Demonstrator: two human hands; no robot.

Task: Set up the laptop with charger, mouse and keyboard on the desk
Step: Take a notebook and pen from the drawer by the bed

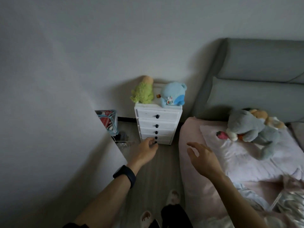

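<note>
Head view: the laptop, charger, mouse and keyboard are not in view, and neither is the desk surface. They may be in a drawer, but that can't be confirmed.

The left hand reaches low to the bottom knob of the white drawer chest. Its fingers are curled at the knob, but whether they pinch it cannot be told. The right hand hangs in the air beside the bed, fingers spread and holding nothing. There is a dark wristband on the left wrist.

Handling, as a judgement:
- **Laptop:** probably rigid, flat and fairly heavy. Best lifted closed, with both hands on opposite edges, never by the lid.
- **Charger:** the cable is limp, so take it by the brick.
- **Mouse and keyboard:** likely light, smooth plastic that could slip.

Materials:
- The chest looks like painted wood, a narrow box with round dark knobs.
- A fuzzy green plush and a soft blue plush sit on top of it.
- A grey plush lies on a satiny pillow.
- The headboard is padded and grey.
- The floor is wood-grain.
</note>
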